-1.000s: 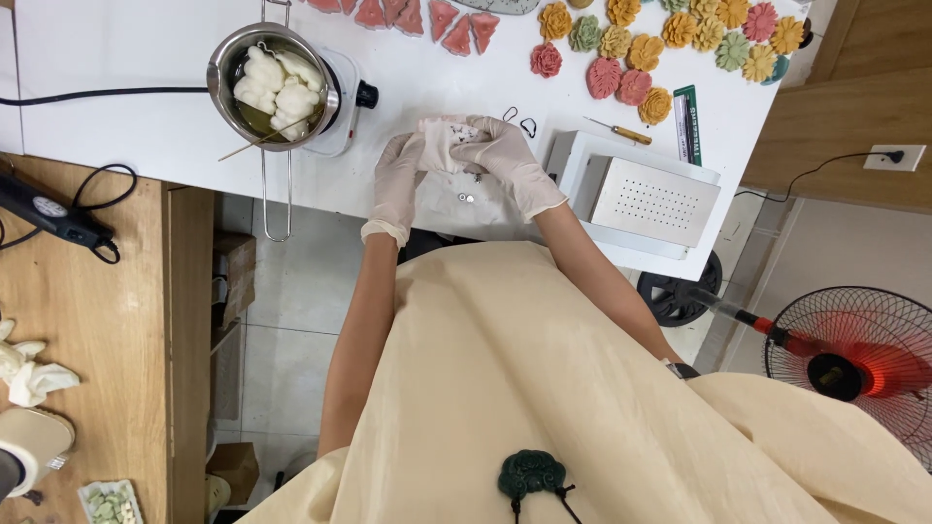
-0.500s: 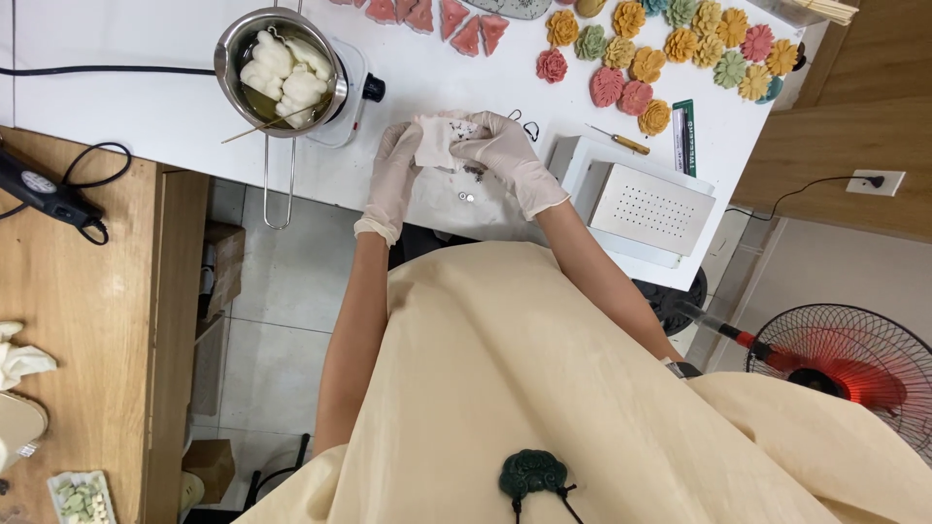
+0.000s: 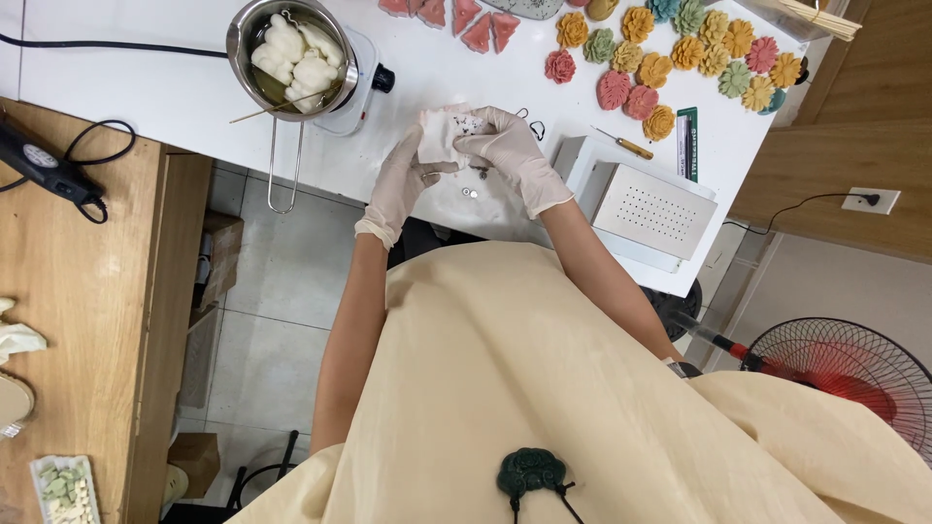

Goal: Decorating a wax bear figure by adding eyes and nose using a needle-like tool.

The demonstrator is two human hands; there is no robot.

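Note:
Both my hands wear pale gloves and meet over the white table (image 3: 184, 92). My left hand (image 3: 400, 184) grips the lower left edge of a small white mould block (image 3: 442, 134) with dark specks on it. My right hand (image 3: 510, 155) closes over the block's right side, fingers curled on top. A tiny round metal piece (image 3: 471, 192) lies on the table just below the hands. A thin wire loop (image 3: 536, 128) lies right of my right hand.
A steel pot (image 3: 291, 53) with white lumps and a stick sits on a small hotplate. Several flower-shaped pieces (image 3: 670, 58) in pink, yellow and green lie at the back. A white perforated box (image 3: 650, 209), a small screwdriver (image 3: 626, 146), a wooden desk (image 3: 68, 291) and a red fan (image 3: 845, 374) surround me.
The view has shifted slightly, with the table sitting higher in frame. My hands stay together on the white block, turning it a little between the fingers.

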